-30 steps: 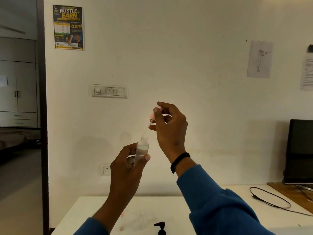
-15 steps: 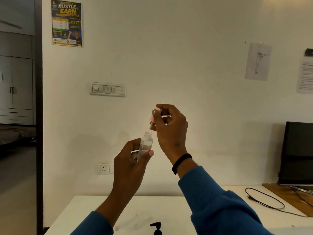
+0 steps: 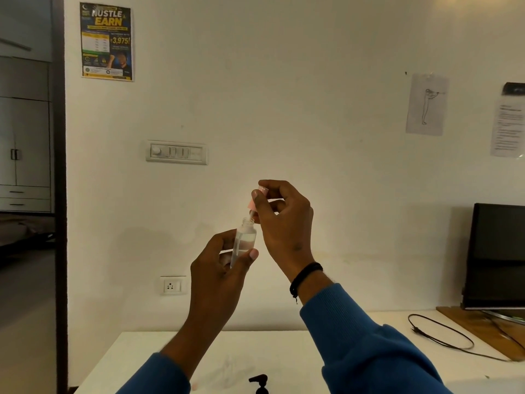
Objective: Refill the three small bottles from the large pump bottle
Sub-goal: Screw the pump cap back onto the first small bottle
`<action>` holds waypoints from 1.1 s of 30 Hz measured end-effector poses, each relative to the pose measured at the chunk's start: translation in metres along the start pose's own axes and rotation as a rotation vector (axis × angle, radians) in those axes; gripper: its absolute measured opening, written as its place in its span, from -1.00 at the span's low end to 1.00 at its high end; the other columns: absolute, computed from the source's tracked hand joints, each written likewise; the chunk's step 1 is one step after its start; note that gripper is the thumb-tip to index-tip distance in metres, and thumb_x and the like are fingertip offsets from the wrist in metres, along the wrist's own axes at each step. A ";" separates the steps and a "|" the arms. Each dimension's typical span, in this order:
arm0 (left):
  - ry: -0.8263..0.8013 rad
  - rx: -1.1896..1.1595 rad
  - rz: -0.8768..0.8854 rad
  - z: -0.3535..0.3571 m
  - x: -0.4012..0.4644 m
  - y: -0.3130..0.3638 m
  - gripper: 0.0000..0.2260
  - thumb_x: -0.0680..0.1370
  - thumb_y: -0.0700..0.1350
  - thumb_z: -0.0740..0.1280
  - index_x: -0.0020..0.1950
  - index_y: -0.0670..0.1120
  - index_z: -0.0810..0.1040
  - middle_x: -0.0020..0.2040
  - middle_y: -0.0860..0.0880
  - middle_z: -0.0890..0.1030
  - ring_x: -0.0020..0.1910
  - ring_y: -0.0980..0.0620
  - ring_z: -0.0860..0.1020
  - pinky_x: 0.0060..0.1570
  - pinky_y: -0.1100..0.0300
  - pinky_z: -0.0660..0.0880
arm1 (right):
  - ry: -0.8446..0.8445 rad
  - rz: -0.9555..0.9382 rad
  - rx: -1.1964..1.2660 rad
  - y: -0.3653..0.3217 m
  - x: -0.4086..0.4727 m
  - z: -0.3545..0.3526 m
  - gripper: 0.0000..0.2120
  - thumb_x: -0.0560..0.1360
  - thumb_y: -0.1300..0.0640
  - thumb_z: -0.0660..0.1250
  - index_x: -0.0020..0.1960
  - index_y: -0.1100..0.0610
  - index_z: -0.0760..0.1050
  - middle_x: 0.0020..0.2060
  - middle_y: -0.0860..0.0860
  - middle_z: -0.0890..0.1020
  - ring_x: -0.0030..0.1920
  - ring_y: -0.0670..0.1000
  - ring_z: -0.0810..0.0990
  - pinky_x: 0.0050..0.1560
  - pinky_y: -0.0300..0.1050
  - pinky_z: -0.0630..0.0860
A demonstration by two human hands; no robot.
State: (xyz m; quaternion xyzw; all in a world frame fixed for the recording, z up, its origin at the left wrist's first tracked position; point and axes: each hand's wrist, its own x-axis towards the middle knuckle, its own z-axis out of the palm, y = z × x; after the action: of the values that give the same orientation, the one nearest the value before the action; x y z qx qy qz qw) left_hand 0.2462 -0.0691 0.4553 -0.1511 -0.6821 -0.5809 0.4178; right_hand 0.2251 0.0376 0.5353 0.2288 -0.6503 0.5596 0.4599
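Left hand (image 3: 218, 268) holds a small clear bottle (image 3: 243, 241) up in the air above the white table (image 3: 142, 354), thumb and fingers wrapped round its lower body; bottle nearly upright, tilted slightly, clear liquid inside, neck open. Right hand (image 3: 284, 220) just above and to the right of it pinches a pink spray cap (image 3: 255, 201) between thumb and fingers, cap sitting right over the bottle mouth with its thin tube going down into the neck; cap not seated. Black band on right wrist, blue sleeves on both arms. Black pump head of the large pump bottle (image 3: 260, 383) pokes up at the table's near edge, rest cut off by frame. Black cable (image 3: 443, 334) lies toward the table's right side, dark monitor (image 3: 497, 257) at the far right on a wooden board. Wall behind carries a poster (image 3: 107, 41), switch panel (image 3: 176, 152) and socket (image 3: 172, 285).
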 end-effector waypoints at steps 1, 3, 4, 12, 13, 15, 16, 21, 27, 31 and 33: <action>-0.003 0.002 0.002 0.002 0.000 0.000 -0.56 0.40 0.15 0.41 0.22 0.02 0.54 0.07 0.14 0.62 -0.02 0.10 0.63 -0.15 0.59 0.46 | -0.004 -0.008 -0.006 0.000 0.000 -0.001 -0.85 0.58 0.09 0.43 0.14 0.05 0.61 -0.08 -0.11 0.66 -0.14 -0.04 0.70 -0.11 -0.20 0.68; -0.012 0.006 0.008 0.004 0.000 0.000 -0.55 0.41 0.15 0.40 0.23 -0.01 0.55 0.09 0.11 0.64 0.00 0.07 0.64 -0.13 0.57 0.48 | -0.006 -0.022 -0.024 0.001 0.000 -0.002 -0.84 0.57 0.09 0.44 0.15 0.05 0.61 -0.09 -0.16 0.63 -0.16 -0.11 0.67 -0.14 -0.38 0.60; -0.012 0.010 0.013 0.005 0.000 -0.001 -0.55 0.41 0.15 0.40 0.24 -0.01 0.55 0.10 0.11 0.64 0.01 0.06 0.64 -0.13 0.56 0.48 | -0.007 -0.024 -0.027 0.001 0.000 -0.003 -0.84 0.57 0.09 0.44 0.15 0.05 0.61 -0.09 -0.18 0.62 -0.16 -0.14 0.66 -0.16 -0.43 0.57; -0.018 0.016 0.016 0.006 0.000 -0.002 -0.49 0.40 0.18 0.41 0.27 -0.05 0.57 0.12 0.04 0.67 0.02 -0.03 0.67 -0.11 0.54 0.51 | 0.000 -0.019 -0.018 0.005 -0.002 -0.009 -0.83 0.57 0.09 0.44 0.15 0.06 0.61 -0.09 -0.18 0.62 -0.16 -0.11 0.67 -0.17 -0.31 0.64; -0.016 0.019 0.016 0.007 0.000 -0.002 -0.49 0.40 0.18 0.41 0.27 -0.05 0.57 0.12 0.04 0.67 0.02 -0.03 0.67 -0.12 0.55 0.51 | 0.001 -0.016 -0.016 0.005 -0.002 -0.009 -0.83 0.57 0.09 0.44 0.15 0.06 0.61 -0.09 -0.17 0.62 -0.16 -0.10 0.68 -0.17 -0.31 0.65; -0.013 0.022 0.018 0.007 0.000 -0.002 -0.49 0.40 0.18 0.40 0.27 -0.04 0.56 0.12 0.05 0.66 0.02 -0.03 0.67 -0.13 0.54 0.51 | -0.002 -0.010 -0.010 0.005 -0.002 -0.010 -0.83 0.57 0.09 0.44 0.15 0.06 0.61 -0.08 -0.15 0.63 -0.15 -0.07 0.69 -0.16 -0.28 0.66; -0.013 0.024 0.021 0.007 0.000 -0.001 -0.50 0.40 0.17 0.40 0.27 -0.04 0.56 0.12 0.04 0.66 0.02 -0.02 0.67 -0.13 0.54 0.51 | -0.006 -0.009 -0.008 0.005 -0.003 -0.010 -0.85 0.57 0.09 0.44 0.14 0.03 0.60 -0.08 -0.15 0.63 -0.15 -0.07 0.69 -0.17 -0.28 0.66; -0.017 0.021 0.026 0.010 -0.001 0.000 -0.50 0.40 0.15 0.41 0.26 -0.07 0.57 0.11 0.04 0.65 0.01 0.02 0.64 -0.11 0.60 0.45 | -0.014 -0.005 -0.001 0.005 -0.004 -0.013 -0.87 0.57 0.09 0.44 0.09 -0.05 0.57 -0.10 -0.22 0.62 -0.15 -0.07 0.69 -0.19 -0.33 0.63; -0.016 0.029 0.035 0.011 -0.002 0.002 -0.49 0.39 0.16 0.40 0.27 -0.07 0.56 0.10 0.10 0.62 0.00 0.07 0.61 -0.11 0.62 0.43 | -0.010 0.007 0.012 0.003 -0.004 -0.014 -0.86 0.56 0.08 0.46 0.11 0.01 0.60 -0.11 -0.21 0.61 -0.18 -0.15 0.66 -0.23 -0.44 0.56; -0.026 0.019 0.041 0.011 -0.001 0.005 -0.54 0.40 0.15 0.40 0.24 -0.03 0.56 0.05 0.18 0.61 -0.04 0.19 0.61 -0.14 0.62 0.43 | -0.006 -0.010 0.006 0.001 -0.004 -0.015 -0.85 0.55 0.10 0.47 0.11 0.05 0.62 -0.12 -0.19 0.62 -0.20 -0.16 0.66 -0.24 -0.44 0.56; -0.032 0.011 0.034 0.010 -0.001 0.005 -0.56 0.41 0.15 0.41 0.22 -0.01 0.56 0.04 0.19 0.62 -0.02 0.22 0.62 -0.14 0.60 0.44 | -0.010 -0.027 -0.014 0.001 -0.004 -0.016 -0.83 0.54 0.10 0.47 0.12 0.09 0.64 -0.12 -0.17 0.63 -0.21 -0.19 0.65 -0.24 -0.45 0.55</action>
State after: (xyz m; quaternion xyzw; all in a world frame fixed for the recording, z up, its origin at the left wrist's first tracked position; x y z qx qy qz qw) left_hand 0.2460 -0.0580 0.4580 -0.1698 -0.6891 -0.5675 0.4174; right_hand 0.2316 0.0518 0.5308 0.2371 -0.6535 0.5477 0.4656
